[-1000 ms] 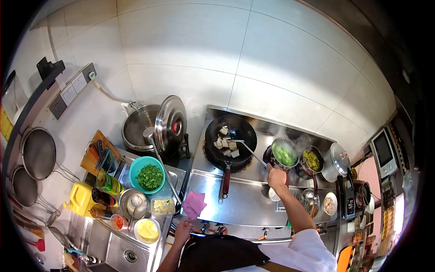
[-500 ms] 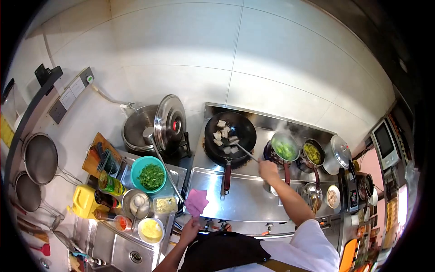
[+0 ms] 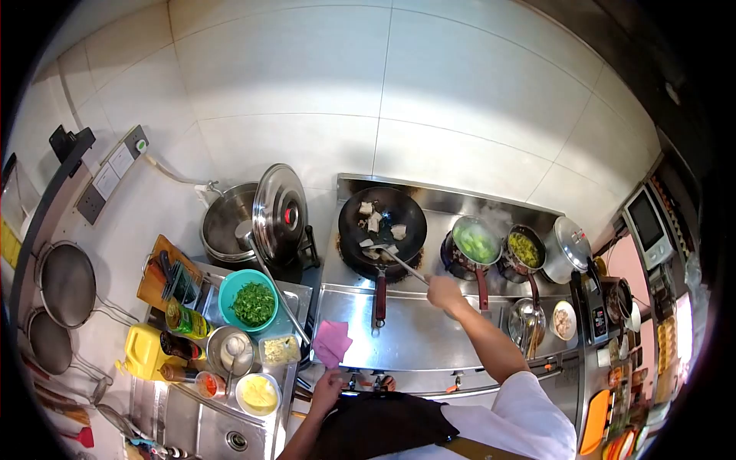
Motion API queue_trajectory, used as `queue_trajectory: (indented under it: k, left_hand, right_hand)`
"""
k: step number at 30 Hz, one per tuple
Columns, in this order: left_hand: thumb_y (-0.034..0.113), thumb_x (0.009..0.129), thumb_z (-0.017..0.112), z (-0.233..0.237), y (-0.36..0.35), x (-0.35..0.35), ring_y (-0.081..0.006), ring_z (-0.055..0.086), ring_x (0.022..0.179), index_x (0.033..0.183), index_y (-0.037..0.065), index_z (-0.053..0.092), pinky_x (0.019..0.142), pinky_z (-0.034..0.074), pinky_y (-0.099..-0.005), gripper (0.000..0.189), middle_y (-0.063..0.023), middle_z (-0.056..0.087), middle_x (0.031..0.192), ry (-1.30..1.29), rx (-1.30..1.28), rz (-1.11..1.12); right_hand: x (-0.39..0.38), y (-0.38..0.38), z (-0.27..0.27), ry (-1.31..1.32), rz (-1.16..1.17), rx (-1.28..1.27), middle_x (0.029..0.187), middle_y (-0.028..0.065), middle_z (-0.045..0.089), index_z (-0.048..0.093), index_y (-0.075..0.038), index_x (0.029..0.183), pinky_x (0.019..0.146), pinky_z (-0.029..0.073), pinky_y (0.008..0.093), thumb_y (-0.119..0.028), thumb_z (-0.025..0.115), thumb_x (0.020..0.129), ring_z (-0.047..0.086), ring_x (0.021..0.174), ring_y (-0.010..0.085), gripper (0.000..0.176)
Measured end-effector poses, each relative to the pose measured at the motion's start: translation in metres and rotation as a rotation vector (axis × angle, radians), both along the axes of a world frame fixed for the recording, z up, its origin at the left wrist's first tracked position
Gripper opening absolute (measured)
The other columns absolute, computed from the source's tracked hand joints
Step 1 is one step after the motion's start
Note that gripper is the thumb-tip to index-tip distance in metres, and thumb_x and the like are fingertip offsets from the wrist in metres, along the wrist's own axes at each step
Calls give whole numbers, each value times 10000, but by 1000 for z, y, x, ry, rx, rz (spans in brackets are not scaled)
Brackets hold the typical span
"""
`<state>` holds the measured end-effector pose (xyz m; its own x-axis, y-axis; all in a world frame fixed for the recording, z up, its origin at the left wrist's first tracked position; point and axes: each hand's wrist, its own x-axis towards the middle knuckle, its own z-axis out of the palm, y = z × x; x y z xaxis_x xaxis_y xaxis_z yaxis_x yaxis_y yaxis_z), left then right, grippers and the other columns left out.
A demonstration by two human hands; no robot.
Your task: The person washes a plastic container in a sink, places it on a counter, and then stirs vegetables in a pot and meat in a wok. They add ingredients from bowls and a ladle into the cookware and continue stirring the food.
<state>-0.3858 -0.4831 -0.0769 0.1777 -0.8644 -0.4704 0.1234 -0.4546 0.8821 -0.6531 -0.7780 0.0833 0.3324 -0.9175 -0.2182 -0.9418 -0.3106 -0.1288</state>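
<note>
My right grip [image 3: 445, 293] is closed around the near end of the spatula [image 3: 404, 266]. I hold it far back on the shaft, likely so my fingers stay clear of the heat. Its blade lies in the wok [image 3: 408, 211], among the pale chunks [image 3: 373, 222].

The wok sits on the left burner with its red handle [image 3: 379, 295] pointing at me, easy to seize. My left grip [image 3: 330, 381] is at the front edge of the bench [image 3: 418, 333], near the burner knobs and just below the pink cloth [image 3: 331, 341]. I cannot tell whether it is closed on anything.

The teal bowl of chopped greens [image 3: 249, 300] stands to the left, within reach. The pot of green vegetables [image 3: 475, 244] steams just right of the wok.
</note>
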Motion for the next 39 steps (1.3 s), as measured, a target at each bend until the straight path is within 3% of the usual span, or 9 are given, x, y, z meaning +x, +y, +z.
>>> queue_trajectory:
  k: [9, 12, 15, 20, 22, 27, 32, 36, 39]
  left_hand:
    - [122, 843, 550, 10, -3, -4, -116, 551, 629, 1102, 14, 519, 526, 451, -246, 283, -76, 610, 844, -219, 86, -260]
    - [142, 826, 557, 9, -6, 3, -122, 556, 603, 1083, 17, 543, 546, 446, -254, 286, -66, 596, 724, -27, 30, -46]
    - [127, 833, 541, 0, -4, 11, -115, 547, 594, 1089, 3, 528, 528, 443, -245, 285, -65, 590, 721, -70, -22, -10]
    - [113, 849, 522, 16, -6, 5, -90, 521, 574, 1125, 6, 488, 481, 419, -217, 298, -50, 582, 724, 16, 39, -76]
    - [111, 851, 521, 27, -7, 5, -88, 516, 567, 1125, 11, 488, 477, 418, -216, 294, -49, 586, 729, -42, 41, -116]
    - [120, 853, 525, 39, -1, 7, -86, 502, 553, 1120, 17, 491, 473, 412, -212, 288, -55, 596, 747, -53, 92, -22]
    - [99, 852, 514, 15, 5, 9, -98, 520, 573, 1107, -11, 489, 514, 427, -229, 279, -77, 627, 786, -108, 59, -75]
    - [98, 848, 510, 2, 3, 8, -113, 541, 606, 1100, -20, 498, 567, 443, -246, 278, -87, 631, 794, -145, 10, -114]
    - [121, 841, 526, 34, -5, 7, -116, 547, 622, 1092, -17, 516, 578, 445, -241, 286, -74, 605, 759, -76, 56, -76]
  right_hand:
    - [28, -6, -28, -113, -115, -68, 843, 205, 634, 528, -85, 1144, 705, 488, 477, -51, 487, 750, 622, 819, 374, 397]
    - [21, 4, -19, -79, -155, -23, 848, 201, 637, 525, -98, 1152, 711, 490, 479, -51, 481, 757, 624, 823, 372, 400]
    - [23, 6, -9, -98, -136, 9, 852, 203, 637, 523, -98, 1150, 714, 490, 482, -52, 477, 763, 621, 828, 379, 393]
    - [42, -4, -22, -190, -236, -90, 872, 200, 637, 551, -86, 1082, 716, 488, 489, -88, 474, 801, 618, 841, 386, 291]
    - [37, -6, -21, -135, -168, -108, 932, 199, 640, 566, 3, 1033, 732, 516, 438, -100, 494, 814, 631, 875, 349, 253]
    - [16, 0, 16, 55, -153, -42, 901, 189, 644, 568, -35, 1033, 734, 512, 439, -112, 497, 813, 632, 857, 356, 243]
    - [19, -11, -2, 61, -183, -68, 877, 186, 645, 566, -70, 1068, 733, 506, 443, -115, 511, 803, 629, 851, 357, 274]
    - [21, -20, -26, -47, -182, -57, 876, 203, 639, 529, -50, 1107, 721, 496, 464, -99, 510, 792, 623, 850, 365, 319]
    - [15, -20, -28, -154, -156, -38, 902, 224, 629, 527, -30, 1128, 725, 490, 463, -82, 494, 796, 615, 855, 389, 337]
